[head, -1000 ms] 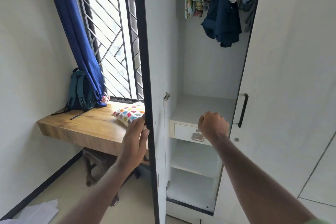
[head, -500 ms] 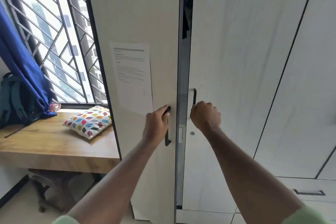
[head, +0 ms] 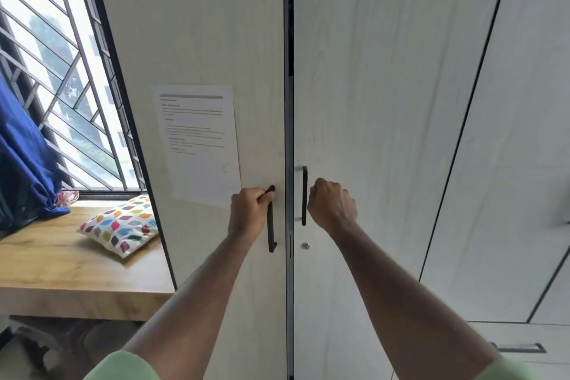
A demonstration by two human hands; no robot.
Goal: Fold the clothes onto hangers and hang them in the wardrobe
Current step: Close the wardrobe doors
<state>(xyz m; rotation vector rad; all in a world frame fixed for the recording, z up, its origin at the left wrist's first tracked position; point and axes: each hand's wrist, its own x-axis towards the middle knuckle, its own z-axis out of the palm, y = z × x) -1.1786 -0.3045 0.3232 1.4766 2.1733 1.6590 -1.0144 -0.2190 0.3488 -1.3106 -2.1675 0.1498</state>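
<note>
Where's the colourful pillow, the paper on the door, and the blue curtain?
Patterned pillow (head: 118,224), head view, middle of its top face.
Printed paper (head: 200,148), head view, centre of the sheet on the left wardrobe door.
Blue curtain (head: 24,160), head view, its bunched lower part.

Sheet (head: 199,142) print too small to read — right hand (head: 331,205) fingers hidden behind knuckles.

wardrobe (head: 385,102) | pale wood-grain, black handles | double doors nearly closed, thin gap
</note>
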